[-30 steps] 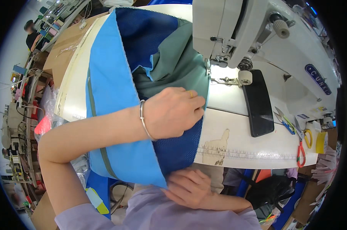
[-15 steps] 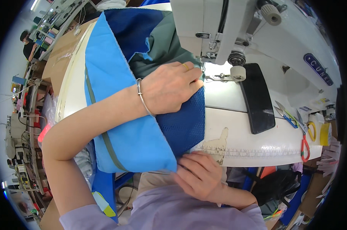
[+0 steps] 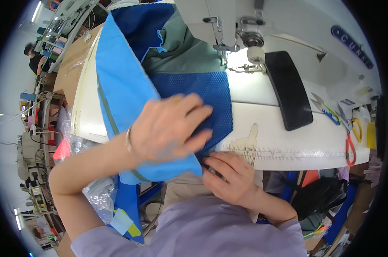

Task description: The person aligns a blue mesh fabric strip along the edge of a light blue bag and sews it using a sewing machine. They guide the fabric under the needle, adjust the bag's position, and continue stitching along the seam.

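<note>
A sewn fabric piece with bright blue cloth (image 3: 127,88), grey-green cloth (image 3: 181,53) and dark blue mesh (image 3: 213,94) lies on the white table, its right edge by the needle area of a sewing machine (image 3: 223,53). My left hand (image 3: 170,128), blurred by motion, is over the mesh and blue cloth with its thumb and fingers apart, seemingly holding nothing. At the table's near edge, my right hand (image 3: 230,175) has its fingers curled on the near corner of the mesh; the fingertips are partly hidden. A green strip (image 3: 108,109) runs along the blue cloth.
A black phone-like slab (image 3: 289,92) lies right of the needle. Farther right are blue-handled scissors (image 3: 328,115), red-handled scissors (image 3: 350,147) and a yellow-handled tool (image 3: 357,129). Ruler markings (image 3: 283,155) run along the table's near edge. Another person (image 3: 34,60) is far left.
My left hand has left the seam beside the needle and come nearer to me, uncovering the grey-green and mesh join. The right hand stays at the near corner. The whole view has shifted slightly.
</note>
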The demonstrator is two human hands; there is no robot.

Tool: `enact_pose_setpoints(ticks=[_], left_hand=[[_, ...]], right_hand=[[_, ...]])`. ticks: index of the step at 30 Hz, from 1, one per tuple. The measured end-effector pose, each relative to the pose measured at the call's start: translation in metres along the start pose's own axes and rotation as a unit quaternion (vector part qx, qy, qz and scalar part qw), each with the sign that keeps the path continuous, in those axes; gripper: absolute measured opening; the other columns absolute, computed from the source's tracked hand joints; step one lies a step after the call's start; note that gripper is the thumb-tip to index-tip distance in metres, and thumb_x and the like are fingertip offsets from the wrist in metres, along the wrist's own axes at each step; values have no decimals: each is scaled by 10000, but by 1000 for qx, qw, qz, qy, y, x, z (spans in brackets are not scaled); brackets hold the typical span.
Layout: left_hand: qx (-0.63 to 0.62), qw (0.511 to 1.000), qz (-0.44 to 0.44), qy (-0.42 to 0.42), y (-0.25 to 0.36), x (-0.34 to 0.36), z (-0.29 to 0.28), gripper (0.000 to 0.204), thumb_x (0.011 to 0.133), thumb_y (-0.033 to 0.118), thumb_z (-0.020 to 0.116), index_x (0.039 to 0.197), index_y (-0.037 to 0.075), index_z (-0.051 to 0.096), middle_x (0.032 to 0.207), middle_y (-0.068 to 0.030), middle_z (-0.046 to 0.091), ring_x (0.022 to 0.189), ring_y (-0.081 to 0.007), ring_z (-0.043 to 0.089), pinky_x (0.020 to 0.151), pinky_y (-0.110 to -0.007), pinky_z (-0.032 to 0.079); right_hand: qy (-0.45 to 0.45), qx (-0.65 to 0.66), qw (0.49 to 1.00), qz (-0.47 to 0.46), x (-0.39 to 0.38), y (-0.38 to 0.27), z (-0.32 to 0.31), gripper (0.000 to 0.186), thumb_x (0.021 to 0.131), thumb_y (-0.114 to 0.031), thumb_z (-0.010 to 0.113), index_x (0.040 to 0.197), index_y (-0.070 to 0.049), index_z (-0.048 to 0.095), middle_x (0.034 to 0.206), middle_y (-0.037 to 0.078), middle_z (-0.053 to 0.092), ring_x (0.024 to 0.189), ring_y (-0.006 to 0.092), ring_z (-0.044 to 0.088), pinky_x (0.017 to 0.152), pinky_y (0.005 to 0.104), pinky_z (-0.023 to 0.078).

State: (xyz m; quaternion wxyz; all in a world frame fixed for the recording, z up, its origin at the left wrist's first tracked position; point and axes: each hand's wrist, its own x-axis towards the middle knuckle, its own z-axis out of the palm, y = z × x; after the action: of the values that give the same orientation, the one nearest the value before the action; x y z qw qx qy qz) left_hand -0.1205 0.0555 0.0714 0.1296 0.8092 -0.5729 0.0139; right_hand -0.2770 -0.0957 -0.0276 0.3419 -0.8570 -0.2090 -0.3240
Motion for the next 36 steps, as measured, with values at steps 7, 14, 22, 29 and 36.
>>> enact_pose_setpoints(ticks=[7, 14, 22, 29, 36], left_hand=[[84, 963, -213, -144, 78, -65, -25, 582, 815, 243, 794, 1325, 62, 582, 1014, -99, 607, 706, -265, 689, 546, -373, 524], [166, 981, -95, -45, 64, -44, -2, 658, 717, 37, 707, 1364, 53, 585, 1273, -125, 634, 937, -289, 659, 755, -369, 579], [-72, 969, -203, 124, -6, -21, -4, 445, 727, -144, 490, 1117, 33, 611, 933, -193, 692, 807, -423, 664, 724, -485, 531], [-41, 982, -101, 152, -5, -13, -20, 399, 754, -8, 563, 1149, 5, 615, 892, -203, 677, 728, -386, 663, 650, -454, 521], [48, 992, 95, 66, 23, 7, -14, 526, 723, 80, 721, 1242, 31, 652, 1131, -181, 691, 1037, -367, 674, 918, -425, 548]], right_hand=[[-11, -29, 999, -37, -5, 0, 3, 259, 803, -169, 679, 1031, -63, 741, 1119, 101, 701, 1068, 256, 655, 937, 385, 544], [27, -59, 995, -70, -18, 4, 15, 278, 796, -150, 676, 1050, -58, 741, 1119, 100, 699, 1068, 260, 654, 936, 391, 560], [49, -29, 996, -62, -2, -4, 2, 309, 739, -127, 707, 1033, -32, 732, 1069, 103, 682, 961, 236, 640, 758, 344, 549], [63, -47, 995, -59, 12, -16, 2, 329, 724, -130, 714, 1025, 3, 719, 970, 82, 646, 886, 210, 602, 687, 317, 492], [-47, 8, 998, 28, 11, -37, 11, 302, 686, -137, 702, 940, 26, 709, 798, 51, 489, 798, 206, 522, 652, 330, 455]])
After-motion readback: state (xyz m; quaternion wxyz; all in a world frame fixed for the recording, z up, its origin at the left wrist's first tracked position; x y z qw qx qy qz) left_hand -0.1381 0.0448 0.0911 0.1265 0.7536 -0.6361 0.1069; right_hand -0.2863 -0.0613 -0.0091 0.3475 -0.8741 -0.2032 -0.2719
